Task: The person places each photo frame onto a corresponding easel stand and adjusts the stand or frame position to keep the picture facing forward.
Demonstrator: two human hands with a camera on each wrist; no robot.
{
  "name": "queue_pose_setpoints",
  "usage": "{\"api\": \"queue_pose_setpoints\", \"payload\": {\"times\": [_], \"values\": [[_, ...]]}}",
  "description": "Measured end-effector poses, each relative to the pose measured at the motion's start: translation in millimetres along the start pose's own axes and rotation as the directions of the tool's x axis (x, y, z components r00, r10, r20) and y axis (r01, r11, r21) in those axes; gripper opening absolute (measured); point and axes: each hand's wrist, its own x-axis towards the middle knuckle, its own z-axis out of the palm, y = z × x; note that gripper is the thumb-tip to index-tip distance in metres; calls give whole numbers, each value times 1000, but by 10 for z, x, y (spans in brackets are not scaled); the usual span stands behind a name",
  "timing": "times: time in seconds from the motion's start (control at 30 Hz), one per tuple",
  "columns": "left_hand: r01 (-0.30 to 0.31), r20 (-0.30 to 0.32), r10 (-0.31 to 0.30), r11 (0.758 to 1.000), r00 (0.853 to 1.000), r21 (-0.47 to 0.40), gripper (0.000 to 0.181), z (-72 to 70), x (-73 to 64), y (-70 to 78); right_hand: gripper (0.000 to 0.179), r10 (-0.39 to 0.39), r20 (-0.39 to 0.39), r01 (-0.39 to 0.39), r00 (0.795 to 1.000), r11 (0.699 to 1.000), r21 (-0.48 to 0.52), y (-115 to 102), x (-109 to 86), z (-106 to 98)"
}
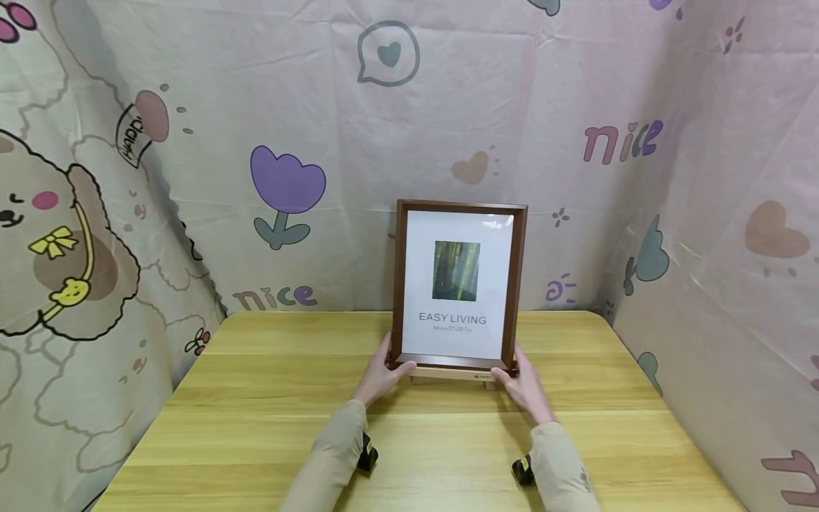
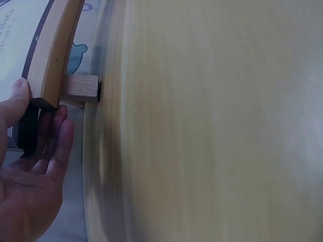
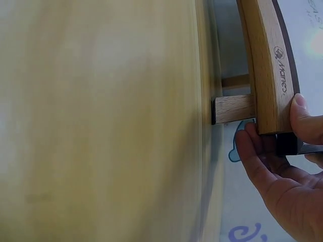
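Observation:
A brown picture frame (image 1: pixel 458 284) stands upright, leaning slightly back, on a light wooden tabletop easel (image 1: pixel 451 373). Behind its glass is a white sheet with a small green forest picture and the words EASY LIVING. My left hand (image 1: pixel 377 373) grips the frame's lower left corner, thumb in front and fingers underneath and behind. At the lower right corner my right hand (image 1: pixel 526 384) holds it the same way. Close up, the easel's ledge (image 2: pixel 50 55) and a short foot show in the left wrist view. The right wrist view shows lettering on the ledge (image 3: pixel 272 65). The easel's back is mostly hidden.
The easel stands toward the back of a wooden table (image 1: pixel 288 427). A printed cloth (image 1: pixel 358 142) with flowers, hearts and a cartoon animal hangs behind and at both sides. Black wrist devices (image 1: pixel 367 454) sit at the sleeves.

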Motion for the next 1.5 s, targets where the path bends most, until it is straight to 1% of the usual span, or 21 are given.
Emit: {"api": "queue_pose_setpoints", "payload": {"times": [0.03, 0.2, 0.3, 0.47, 0.57, 0.7, 0.8, 0.93, 1.03, 1.2, 1.37, 1.5], "values": [[5, -2, -5, 1000, 1000, 3, 97, -9, -6, -7, 82, 4, 4, -4, 1000, 1000, 2, -10, 3, 9], [-12, -16, 12, 1000, 1000, 2, 96, -67, -37, -47, 85, 19, 25, -19, 999, 1000, 13, -56, 15, 60], [-25, -25, 26, 1000, 999, 14, 97, -92, -48, -72, 84, 6, 26, -6, 1000, 1000, 7, -71, 20, 89], [-9, -26, 10, 999, 1000, 34, 98, -134, -65, -91, 83, -9, 22, 9, 1000, 1000, 2, -94, 26, 131], [15, -24, -15, 999, 1000, 30, 98, -164, -87, -92, 82, -17, 22, 17, 1000, 1000, 5, -109, 33, 159], [24, -31, -23, 999, 999, 35, 98, -203, -116, -104, 82, -21, 32, 21, 999, 1000, -2, -133, 46, 195], [18, -40, -17, 999, 999, 29, 98, -228, -123, -122, 83, -15, 42, 16, 999, 1000, -10, -152, 53, 219], [8, -49, -7, 1000, 999, 24, 97, -261, -136, -138, 84, -13, 49, 12, 999, 1000, 13, -182, 62, 252], [11, -51, -9, 1000, 999, 28, 97, -283, -152, -142, 85, -11, 53, 10, 999, 1000, 28, -197, 69, 279], [11, -57, -9, 1000, 998, 24, 96, -316, -163, -163, 85, -7, 60, 6, 998, 1000, 24, -215, 85, 319], [2, -66, 0, 1000, 998, 28, 95, -351, -178, -173, 83, -20, 57, 18, 998, 1000, 22, -225, 101, 359], [12, -67, -10, 1000, 998, 24, 95, -382, -204, -162, 83, -28, 60, 26, 998, 999, 20, -246, 108, 386]]}}
